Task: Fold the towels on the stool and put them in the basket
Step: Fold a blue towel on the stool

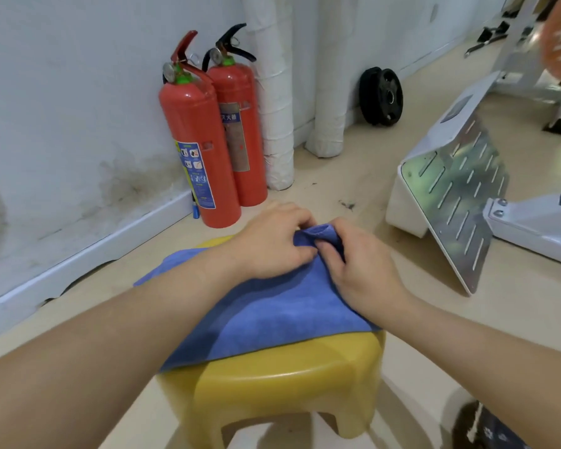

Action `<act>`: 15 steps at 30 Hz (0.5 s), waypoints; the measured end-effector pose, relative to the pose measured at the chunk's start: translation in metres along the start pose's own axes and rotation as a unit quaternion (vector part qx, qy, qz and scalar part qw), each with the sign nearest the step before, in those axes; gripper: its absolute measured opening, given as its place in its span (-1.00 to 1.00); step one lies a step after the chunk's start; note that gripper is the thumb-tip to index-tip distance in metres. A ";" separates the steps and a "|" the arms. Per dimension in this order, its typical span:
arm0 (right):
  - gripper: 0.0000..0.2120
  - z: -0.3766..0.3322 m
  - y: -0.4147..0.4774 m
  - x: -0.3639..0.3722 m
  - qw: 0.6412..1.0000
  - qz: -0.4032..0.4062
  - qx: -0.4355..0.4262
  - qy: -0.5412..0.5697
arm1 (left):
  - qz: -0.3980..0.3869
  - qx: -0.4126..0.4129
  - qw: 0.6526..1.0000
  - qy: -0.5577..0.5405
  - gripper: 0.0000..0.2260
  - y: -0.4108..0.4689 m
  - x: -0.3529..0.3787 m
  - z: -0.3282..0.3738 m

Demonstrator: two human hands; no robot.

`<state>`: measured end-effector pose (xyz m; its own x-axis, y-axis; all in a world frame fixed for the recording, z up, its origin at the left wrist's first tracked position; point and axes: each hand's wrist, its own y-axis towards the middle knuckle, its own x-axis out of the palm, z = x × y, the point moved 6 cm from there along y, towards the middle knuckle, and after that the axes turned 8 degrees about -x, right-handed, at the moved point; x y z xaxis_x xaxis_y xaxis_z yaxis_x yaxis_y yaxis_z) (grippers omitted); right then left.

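Left hand (272,244), right hand (360,267), far edge of blue towel (272,312) between them

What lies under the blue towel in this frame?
A yellow plastic stool, front rim and legs visible. The blue cloth towel covers its seat, so anything between them is hidden.

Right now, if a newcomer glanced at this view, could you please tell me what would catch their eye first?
The blue terry towel spread over the yellow plastic stool in the centre stands out first, with the left hand and right hand pinching its bunched far edge. Behind it, two red fire extinguishers stand against the white wall, and a slotted shiny metal panel leans at the right.
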<state>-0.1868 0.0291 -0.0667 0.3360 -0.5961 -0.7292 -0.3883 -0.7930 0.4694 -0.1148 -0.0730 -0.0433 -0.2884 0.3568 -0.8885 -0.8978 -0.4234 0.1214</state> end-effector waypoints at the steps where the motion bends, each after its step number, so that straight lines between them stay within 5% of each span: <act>1: -0.80 0.000 0.000 0.001 1.000 0.001 -0.005 -0.004 | -0.012 -0.035 0.999 -0.027 -0.85 0.002 0.001 -0.007; 15: -0.81 0.010 0.013 0.002 0.987 -0.059 0.084 -0.125 | -0.026 -0.071 0.987 0.143 -0.78 0.015 0.010 -0.017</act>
<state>-0.1996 0.0190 -0.0672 0.1741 -0.4343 -0.8838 -0.5024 -0.8111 0.2996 -0.1260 -0.0901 -0.0581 -0.1193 0.1411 -0.9828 -0.8473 -0.5304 0.0267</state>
